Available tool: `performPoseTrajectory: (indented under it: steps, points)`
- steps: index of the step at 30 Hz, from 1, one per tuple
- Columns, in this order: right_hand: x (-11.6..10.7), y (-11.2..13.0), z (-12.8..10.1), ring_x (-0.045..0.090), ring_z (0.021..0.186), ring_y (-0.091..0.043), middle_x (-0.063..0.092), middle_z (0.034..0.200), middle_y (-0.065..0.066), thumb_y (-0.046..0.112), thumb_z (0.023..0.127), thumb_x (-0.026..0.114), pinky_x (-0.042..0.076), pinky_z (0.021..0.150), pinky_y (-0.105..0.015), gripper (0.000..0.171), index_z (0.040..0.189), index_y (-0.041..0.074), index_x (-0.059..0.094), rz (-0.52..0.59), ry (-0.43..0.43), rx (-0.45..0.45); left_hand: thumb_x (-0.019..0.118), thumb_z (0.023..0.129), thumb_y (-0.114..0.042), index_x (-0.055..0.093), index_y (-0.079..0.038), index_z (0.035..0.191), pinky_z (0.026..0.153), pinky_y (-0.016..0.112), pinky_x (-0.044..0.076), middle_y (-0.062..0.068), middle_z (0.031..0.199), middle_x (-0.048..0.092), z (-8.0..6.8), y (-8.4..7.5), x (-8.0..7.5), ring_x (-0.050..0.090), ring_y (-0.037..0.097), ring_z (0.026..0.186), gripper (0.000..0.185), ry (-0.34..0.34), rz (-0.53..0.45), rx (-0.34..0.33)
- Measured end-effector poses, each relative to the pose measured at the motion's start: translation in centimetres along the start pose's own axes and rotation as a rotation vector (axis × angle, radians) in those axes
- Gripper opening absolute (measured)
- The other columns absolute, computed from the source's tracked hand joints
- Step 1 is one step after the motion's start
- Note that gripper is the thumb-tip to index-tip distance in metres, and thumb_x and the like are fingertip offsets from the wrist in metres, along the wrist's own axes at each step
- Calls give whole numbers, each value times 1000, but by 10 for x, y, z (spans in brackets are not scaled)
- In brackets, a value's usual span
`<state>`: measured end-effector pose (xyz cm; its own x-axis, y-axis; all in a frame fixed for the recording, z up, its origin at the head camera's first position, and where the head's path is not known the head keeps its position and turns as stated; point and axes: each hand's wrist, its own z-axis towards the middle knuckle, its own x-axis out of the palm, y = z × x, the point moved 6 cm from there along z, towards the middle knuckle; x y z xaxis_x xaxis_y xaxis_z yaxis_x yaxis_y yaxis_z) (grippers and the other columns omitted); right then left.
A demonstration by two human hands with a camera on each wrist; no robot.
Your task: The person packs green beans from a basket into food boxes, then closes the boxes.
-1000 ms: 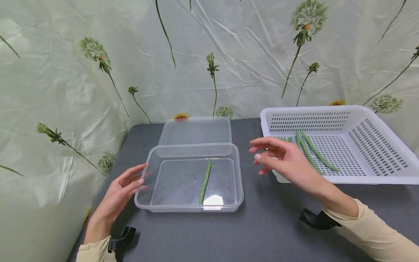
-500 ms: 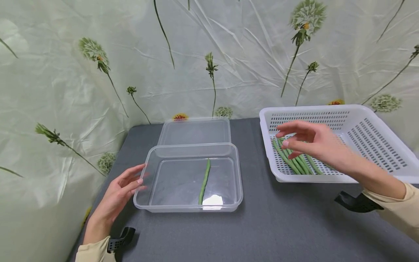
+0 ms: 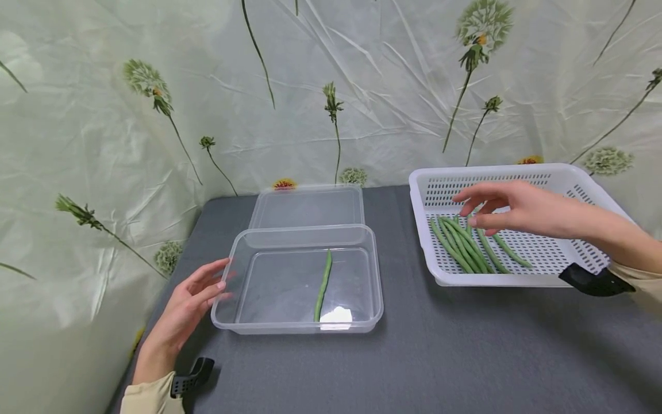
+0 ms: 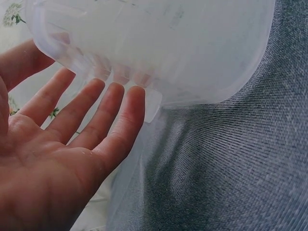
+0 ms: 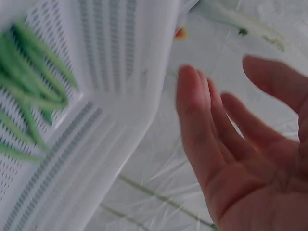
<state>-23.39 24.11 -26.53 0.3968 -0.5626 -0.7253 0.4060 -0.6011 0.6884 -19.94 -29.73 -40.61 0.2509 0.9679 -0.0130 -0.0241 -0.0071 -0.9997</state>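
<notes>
My left hand (image 3: 181, 313) rests its fingers against the left wall of a clear plastic container (image 3: 279, 287). In the left wrist view the fingers (image 4: 130, 113) are spread and nearly straight at the container's side. One green bean (image 3: 323, 286) lies lengthwise in the container, right of its middle. At the right, my right hand (image 3: 527, 210) hovers over a white perforated basket (image 3: 558, 282), fingers loosely bent and nothing between them. Several green beans (image 3: 460, 244) lie in the basket's left part, just below that hand. The right wrist view shows the beans (image 5: 29, 72) off to the left.
A clear flat lid (image 3: 310, 207) lies behind the container on the grey tabletop (image 3: 403, 356). A flower-printed sheet (image 3: 393, 92) hangs along the back and left side. The basket's raised rim surrounds the beans.
My right hand has moved right from the basket's left edge to above its middle, uncovering more of the beans. The left hand and the container have stayed in place.
</notes>
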Motion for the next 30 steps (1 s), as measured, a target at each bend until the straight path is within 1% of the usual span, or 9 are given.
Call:
performPoseTrajectory:
  steps: [3, 5, 8, 14, 17, 18, 22, 26, 30]
  points:
    - [-6, -15, 6, 67, 83, -16, 64, 112, -8, 6, 94, 66, 57, 69, -31, 43, 135, 3, 54, -20, 66, 27, 49, 102, -2, 39, 1, 147, 92, 33, 52, 7, 147, 46, 1, -1, 0, 52, 15, 127, 46, 2, 1, 5]
    - [-8, -26, 10, 68, 86, -15, 64, 113, -10, 6, 94, 66, 57, 70, -32, 46, 136, -1, 51, -3, 107, 52, 49, 102, -1, 39, 2, 147, 92, 33, 52, 7, 147, 47, 2, -1, 0, 52, 15, 127, 46, 7, -3, 6]
    - [-12, -43, 17, 67, 88, -14, 63, 116, -14, 8, 95, 65, 58, 72, -33, 46, 137, -5, 49, 13, 143, 70, 50, 102, -1, 39, 2, 147, 92, 33, 52, 5, 147, 47, 1, 0, 0, 52, 14, 127, 46, 9, -6, 1]
    - [-16, -78, 30, 67, 91, -14, 62, 116, -20, 6, 96, 63, 59, 72, -36, 45, 136, -8, 47, 74, 137, 90, 50, 102, -2, 39, 1, 147, 93, 34, 52, 7, 148, 46, 0, 0, 0, 52, 14, 127, 46, 10, -1, -3]
    - [-12, -98, 34, 67, 95, -20, 60, 118, -24, 7, 95, 64, 59, 75, -41, 49, 138, -8, 45, 152, 148, 149, 50, 102, -2, 39, 1, 147, 93, 34, 52, 8, 149, 45, 0, 0, -1, 51, 14, 128, 46, 10, 7, -5]
    - [-10, -105, 35, 67, 97, -23, 59, 120, -25, 8, 95, 65, 58, 76, -42, 51, 139, -8, 44, 175, 163, 172, 50, 102, -3, 39, 1, 147, 93, 33, 52, 8, 149, 45, 0, 0, -1, 51, 14, 128, 46, 9, 11, -6]
    - [3, -127, 38, 63, 105, -34, 53, 129, -26, 11, 94, 67, 57, 79, -47, 59, 143, -5, 39, 245, 265, 275, 51, 102, -4, 39, 0, 147, 92, 33, 52, 7, 149, 45, 0, 0, -1, 51, 13, 127, 47, 6, 28, -11]
    - [13, -137, 38, 61, 108, -35, 48, 136, -25, 12, 95, 65, 57, 80, -48, 63, 147, -1, 32, 284, 364, 325, 51, 102, -5, 38, 0, 148, 92, 33, 52, 7, 149, 44, -2, 0, -1, 51, 13, 127, 47, 7, 42, -14]
    - [17, -141, 40, 60, 108, -31, 45, 137, -24, 11, 95, 65, 57, 81, -48, 66, 149, -1, 29, 310, 405, 330, 51, 103, -5, 38, -1, 148, 92, 33, 52, 6, 149, 44, -4, -1, -1, 51, 13, 128, 47, 8, 41, -10]
